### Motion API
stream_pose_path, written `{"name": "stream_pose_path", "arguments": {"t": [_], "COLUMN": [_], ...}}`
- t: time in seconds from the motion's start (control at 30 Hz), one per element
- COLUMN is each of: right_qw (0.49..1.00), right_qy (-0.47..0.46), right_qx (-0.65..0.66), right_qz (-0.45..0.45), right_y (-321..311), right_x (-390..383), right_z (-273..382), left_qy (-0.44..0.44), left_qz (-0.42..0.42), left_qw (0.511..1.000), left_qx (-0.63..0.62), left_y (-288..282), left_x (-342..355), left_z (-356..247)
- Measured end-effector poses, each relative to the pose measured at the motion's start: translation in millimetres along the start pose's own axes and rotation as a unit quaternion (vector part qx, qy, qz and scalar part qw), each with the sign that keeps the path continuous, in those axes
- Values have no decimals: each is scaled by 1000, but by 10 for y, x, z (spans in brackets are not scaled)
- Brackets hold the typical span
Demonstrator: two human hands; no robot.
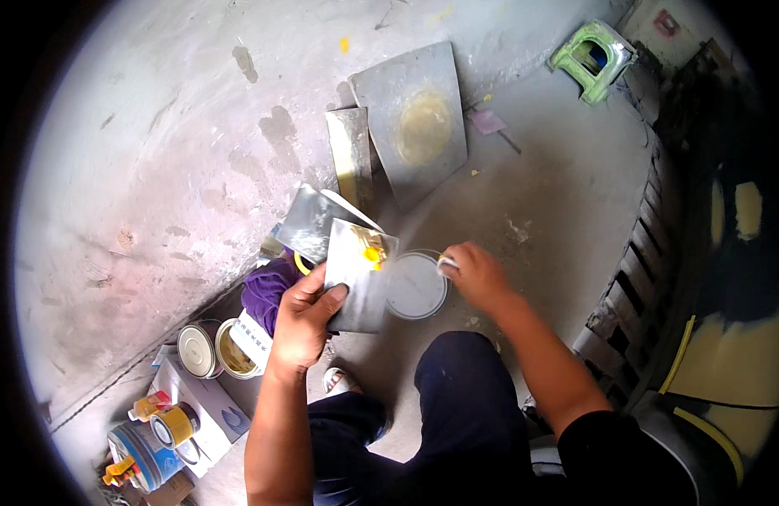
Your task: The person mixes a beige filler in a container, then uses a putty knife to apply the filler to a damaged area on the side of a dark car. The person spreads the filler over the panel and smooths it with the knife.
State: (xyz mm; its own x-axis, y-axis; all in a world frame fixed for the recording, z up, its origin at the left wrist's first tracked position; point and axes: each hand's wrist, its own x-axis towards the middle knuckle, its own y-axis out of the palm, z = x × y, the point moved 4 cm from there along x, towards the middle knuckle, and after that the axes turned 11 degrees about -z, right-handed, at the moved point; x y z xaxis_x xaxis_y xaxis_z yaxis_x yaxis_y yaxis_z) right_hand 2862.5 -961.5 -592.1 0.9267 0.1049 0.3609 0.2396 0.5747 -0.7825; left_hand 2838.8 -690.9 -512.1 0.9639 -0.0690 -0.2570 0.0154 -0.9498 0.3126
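My left hand grips a flat rectangular metal plate by its lower left edge, thumb on top. A blob of bright yellow paste sits near the plate's upper right part. My right hand is closed around the white grip of a wire handle, which arcs over a round pail with a pale grey top. The pail stands on the floor just right of the plate. Beyond the plate lies a darker grey sheet, partly hidden by it.
Purple cloth, open cans, a white box and a blue-and-white tub crowd the left. Grey panels lean at the wall. A green stool stands far right. A dark car body with yellow patches borders the right.
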Motion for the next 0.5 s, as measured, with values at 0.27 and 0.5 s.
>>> {"name": "stream_pose_path", "arguments": {"t": [0.27,0.5], "right_qw": [975,984], "right_qy": [-201,-163], "right_qx": [-93,-5], "right_qz": [-24,71], "right_y": [1152,1004], "right_x": [-182,-697], "right_z": [-42,-40], "left_qy": [32,5], "left_qz": [-68,-88], "left_qw": [996,993], "left_qx": [-52,-77], "left_y": [-307,-505], "left_x": [-17,46], "left_z": [-132,-84]}}
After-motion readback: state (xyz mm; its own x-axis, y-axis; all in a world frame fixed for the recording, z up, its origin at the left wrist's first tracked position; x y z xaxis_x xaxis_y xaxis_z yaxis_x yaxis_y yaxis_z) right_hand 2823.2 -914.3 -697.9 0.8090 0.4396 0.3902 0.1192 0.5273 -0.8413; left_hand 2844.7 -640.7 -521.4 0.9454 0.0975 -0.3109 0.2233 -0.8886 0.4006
